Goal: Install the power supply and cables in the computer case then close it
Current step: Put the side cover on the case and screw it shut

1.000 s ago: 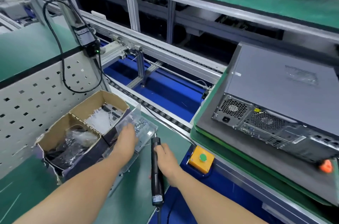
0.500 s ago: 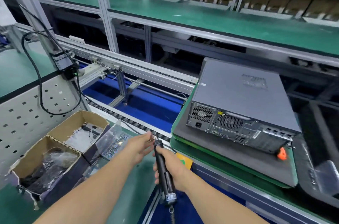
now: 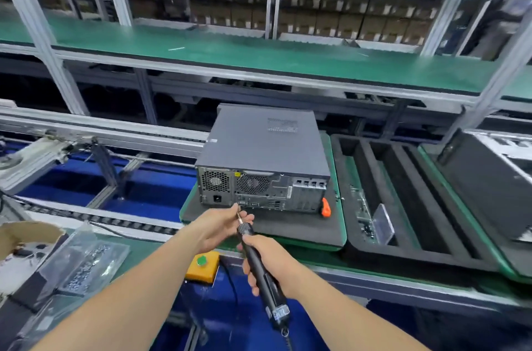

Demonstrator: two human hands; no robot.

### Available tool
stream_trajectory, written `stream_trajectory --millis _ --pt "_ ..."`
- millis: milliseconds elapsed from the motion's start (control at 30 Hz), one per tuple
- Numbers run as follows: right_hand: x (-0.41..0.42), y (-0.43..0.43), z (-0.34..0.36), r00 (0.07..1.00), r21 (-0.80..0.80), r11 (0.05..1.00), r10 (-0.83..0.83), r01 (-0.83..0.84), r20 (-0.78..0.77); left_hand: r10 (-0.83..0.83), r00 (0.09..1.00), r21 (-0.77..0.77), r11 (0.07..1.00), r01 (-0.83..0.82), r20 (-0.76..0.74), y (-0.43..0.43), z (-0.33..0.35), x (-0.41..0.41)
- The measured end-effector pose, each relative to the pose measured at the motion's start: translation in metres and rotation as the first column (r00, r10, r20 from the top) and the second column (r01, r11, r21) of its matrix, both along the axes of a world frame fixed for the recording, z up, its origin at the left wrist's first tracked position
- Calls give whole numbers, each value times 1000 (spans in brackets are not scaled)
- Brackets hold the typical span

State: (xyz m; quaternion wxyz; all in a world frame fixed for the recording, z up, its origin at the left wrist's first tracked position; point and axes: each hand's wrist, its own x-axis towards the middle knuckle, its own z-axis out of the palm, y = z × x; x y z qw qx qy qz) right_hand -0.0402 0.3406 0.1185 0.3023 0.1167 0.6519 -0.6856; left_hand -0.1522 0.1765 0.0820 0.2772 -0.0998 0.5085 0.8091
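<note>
The closed grey computer case (image 3: 263, 146) lies on a dark foam pad (image 3: 293, 225) on a green pallet, its rear panel with fans and ports facing me. My right hand (image 3: 270, 261) grips a black electric screwdriver (image 3: 259, 267), tip pointing up toward the case's rear. At the bit's tip, my left hand (image 3: 218, 227) pinches something small, probably a screw, too small to make out. Both hands hover just in front of the case's lower rear edge.
An orange-handled tool (image 3: 325, 207) lies at the case's right rear corner. A yellow box with a green button (image 3: 202, 263) sits below my hands. Bags of screws (image 3: 86, 267) and a cardboard box (image 3: 26, 238) lie left. A black foam tray (image 3: 403, 201) stands right.
My left hand left the screw bag and came to the screwdriver's tip. Both hands rose toward the case's rear, and my view swung right to centre on the case.
</note>
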Motion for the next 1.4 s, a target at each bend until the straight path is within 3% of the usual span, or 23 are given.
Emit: stream_trajectory --millis 167,367,567,867,1100,1400 --pt "29 61 13 998 -32 998 -59 59 13 -131 991 -80 989 128 -35 55 22 12" --pt "48 105 25 976 -101 971 -215 215 17 -215 976 -62 974 217 45 130 41 28" --pt "33 128 32 937 -104 932 -348 348 21 -138 973 121 986 117 183 192 55 26" --pt "-7 131 47 911 -95 909 -411 407 -31 -102 982 215 974 67 158 208 74 1" --pt "-18 128 42 909 -53 908 -416 415 -22 -108 974 152 985 78 199 208 67 -9" --pt "-20 130 41 911 -24 913 -407 406 -68 -81 986 151 987 58 148 209 67 -8"
